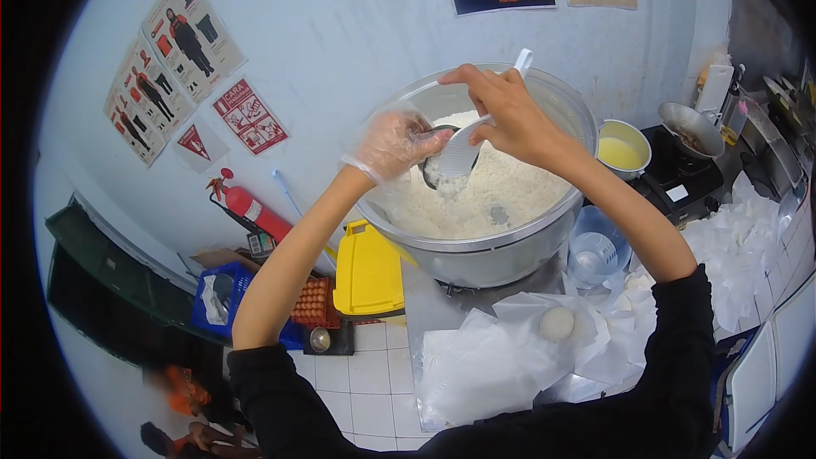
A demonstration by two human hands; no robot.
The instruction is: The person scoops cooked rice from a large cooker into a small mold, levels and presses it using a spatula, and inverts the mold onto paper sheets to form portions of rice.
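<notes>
My left hand (395, 144), in a clear plastic glove, is closed on the rim of a small dark metal bowl or scoop (427, 175) with white powder in it. My right hand (517, 121) is bare. Its thumb and fingers grip a white plastic paddle (461, 151), whose handle rises past the knuckles while its ribbed head lies against the metal piece. Both hands are over a large round metal tub (476, 265) holding white flour-like powder (518, 195). A greyish patch shows in the powder's surface.
A clear measuring jug (597, 248) stands right of the tub, near a pot of yellow liquid (623, 149) and a stove with a pan (691, 130). White paper sheets (476, 365) and a dough ball (557, 324) lie in front. At left are a yellow lid (369, 268), eggs (314, 303) and people (191, 408).
</notes>
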